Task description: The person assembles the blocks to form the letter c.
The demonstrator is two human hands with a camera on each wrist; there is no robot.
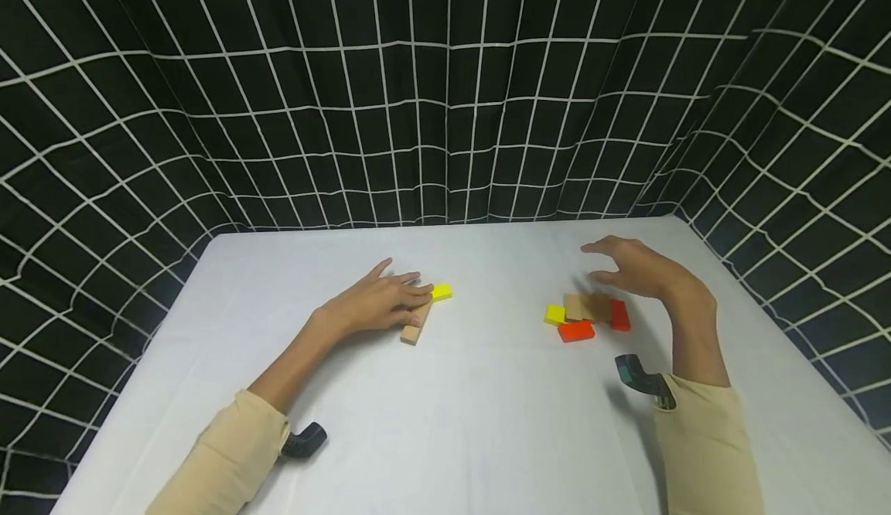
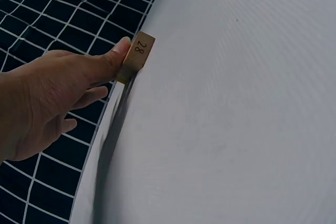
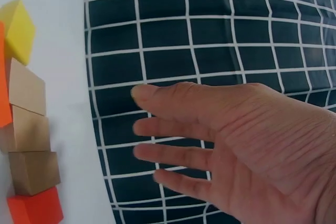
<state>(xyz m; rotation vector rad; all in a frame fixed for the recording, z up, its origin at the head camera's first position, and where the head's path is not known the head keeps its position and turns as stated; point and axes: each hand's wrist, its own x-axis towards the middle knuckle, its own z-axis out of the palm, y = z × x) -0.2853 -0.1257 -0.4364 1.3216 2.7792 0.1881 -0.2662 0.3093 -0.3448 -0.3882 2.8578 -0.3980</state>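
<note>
Wood is the material of the long block (image 1: 414, 332), which lies on the white tabletop (image 1: 473, 407) with its near end pointing a little to the left. The number 28 is written on its end, as the left wrist view shows. The left hand (image 1: 376, 302) reaches from the left of the long block and touches it; the thumb lies at its side and other fingers spread over its far part. I cannot tell whether thumb and fingers squeeze it, because part of the contact is hidden. One yellow block (image 1: 442, 291) lies just beyond the long block, slightly to its right; fingers cover the place where the two may touch.

Well to the right of the long block is a close group: a yellow cube (image 1: 554, 314) on the side towards the long block, then wooden blocks (image 1: 573, 307), then a red block (image 1: 620, 315) on the side farthest from it. An orange-red block (image 1: 575, 332) sits against the near side of these wooden blocks. The right hand (image 1: 633, 267) hangs above the tabletop, also far right of the long block and farther from the person, with thumb and fingers apart. Behind the long block, beyond the tabletop, a dark curtain (image 1: 462, 74) shows white grid lines.
</note>
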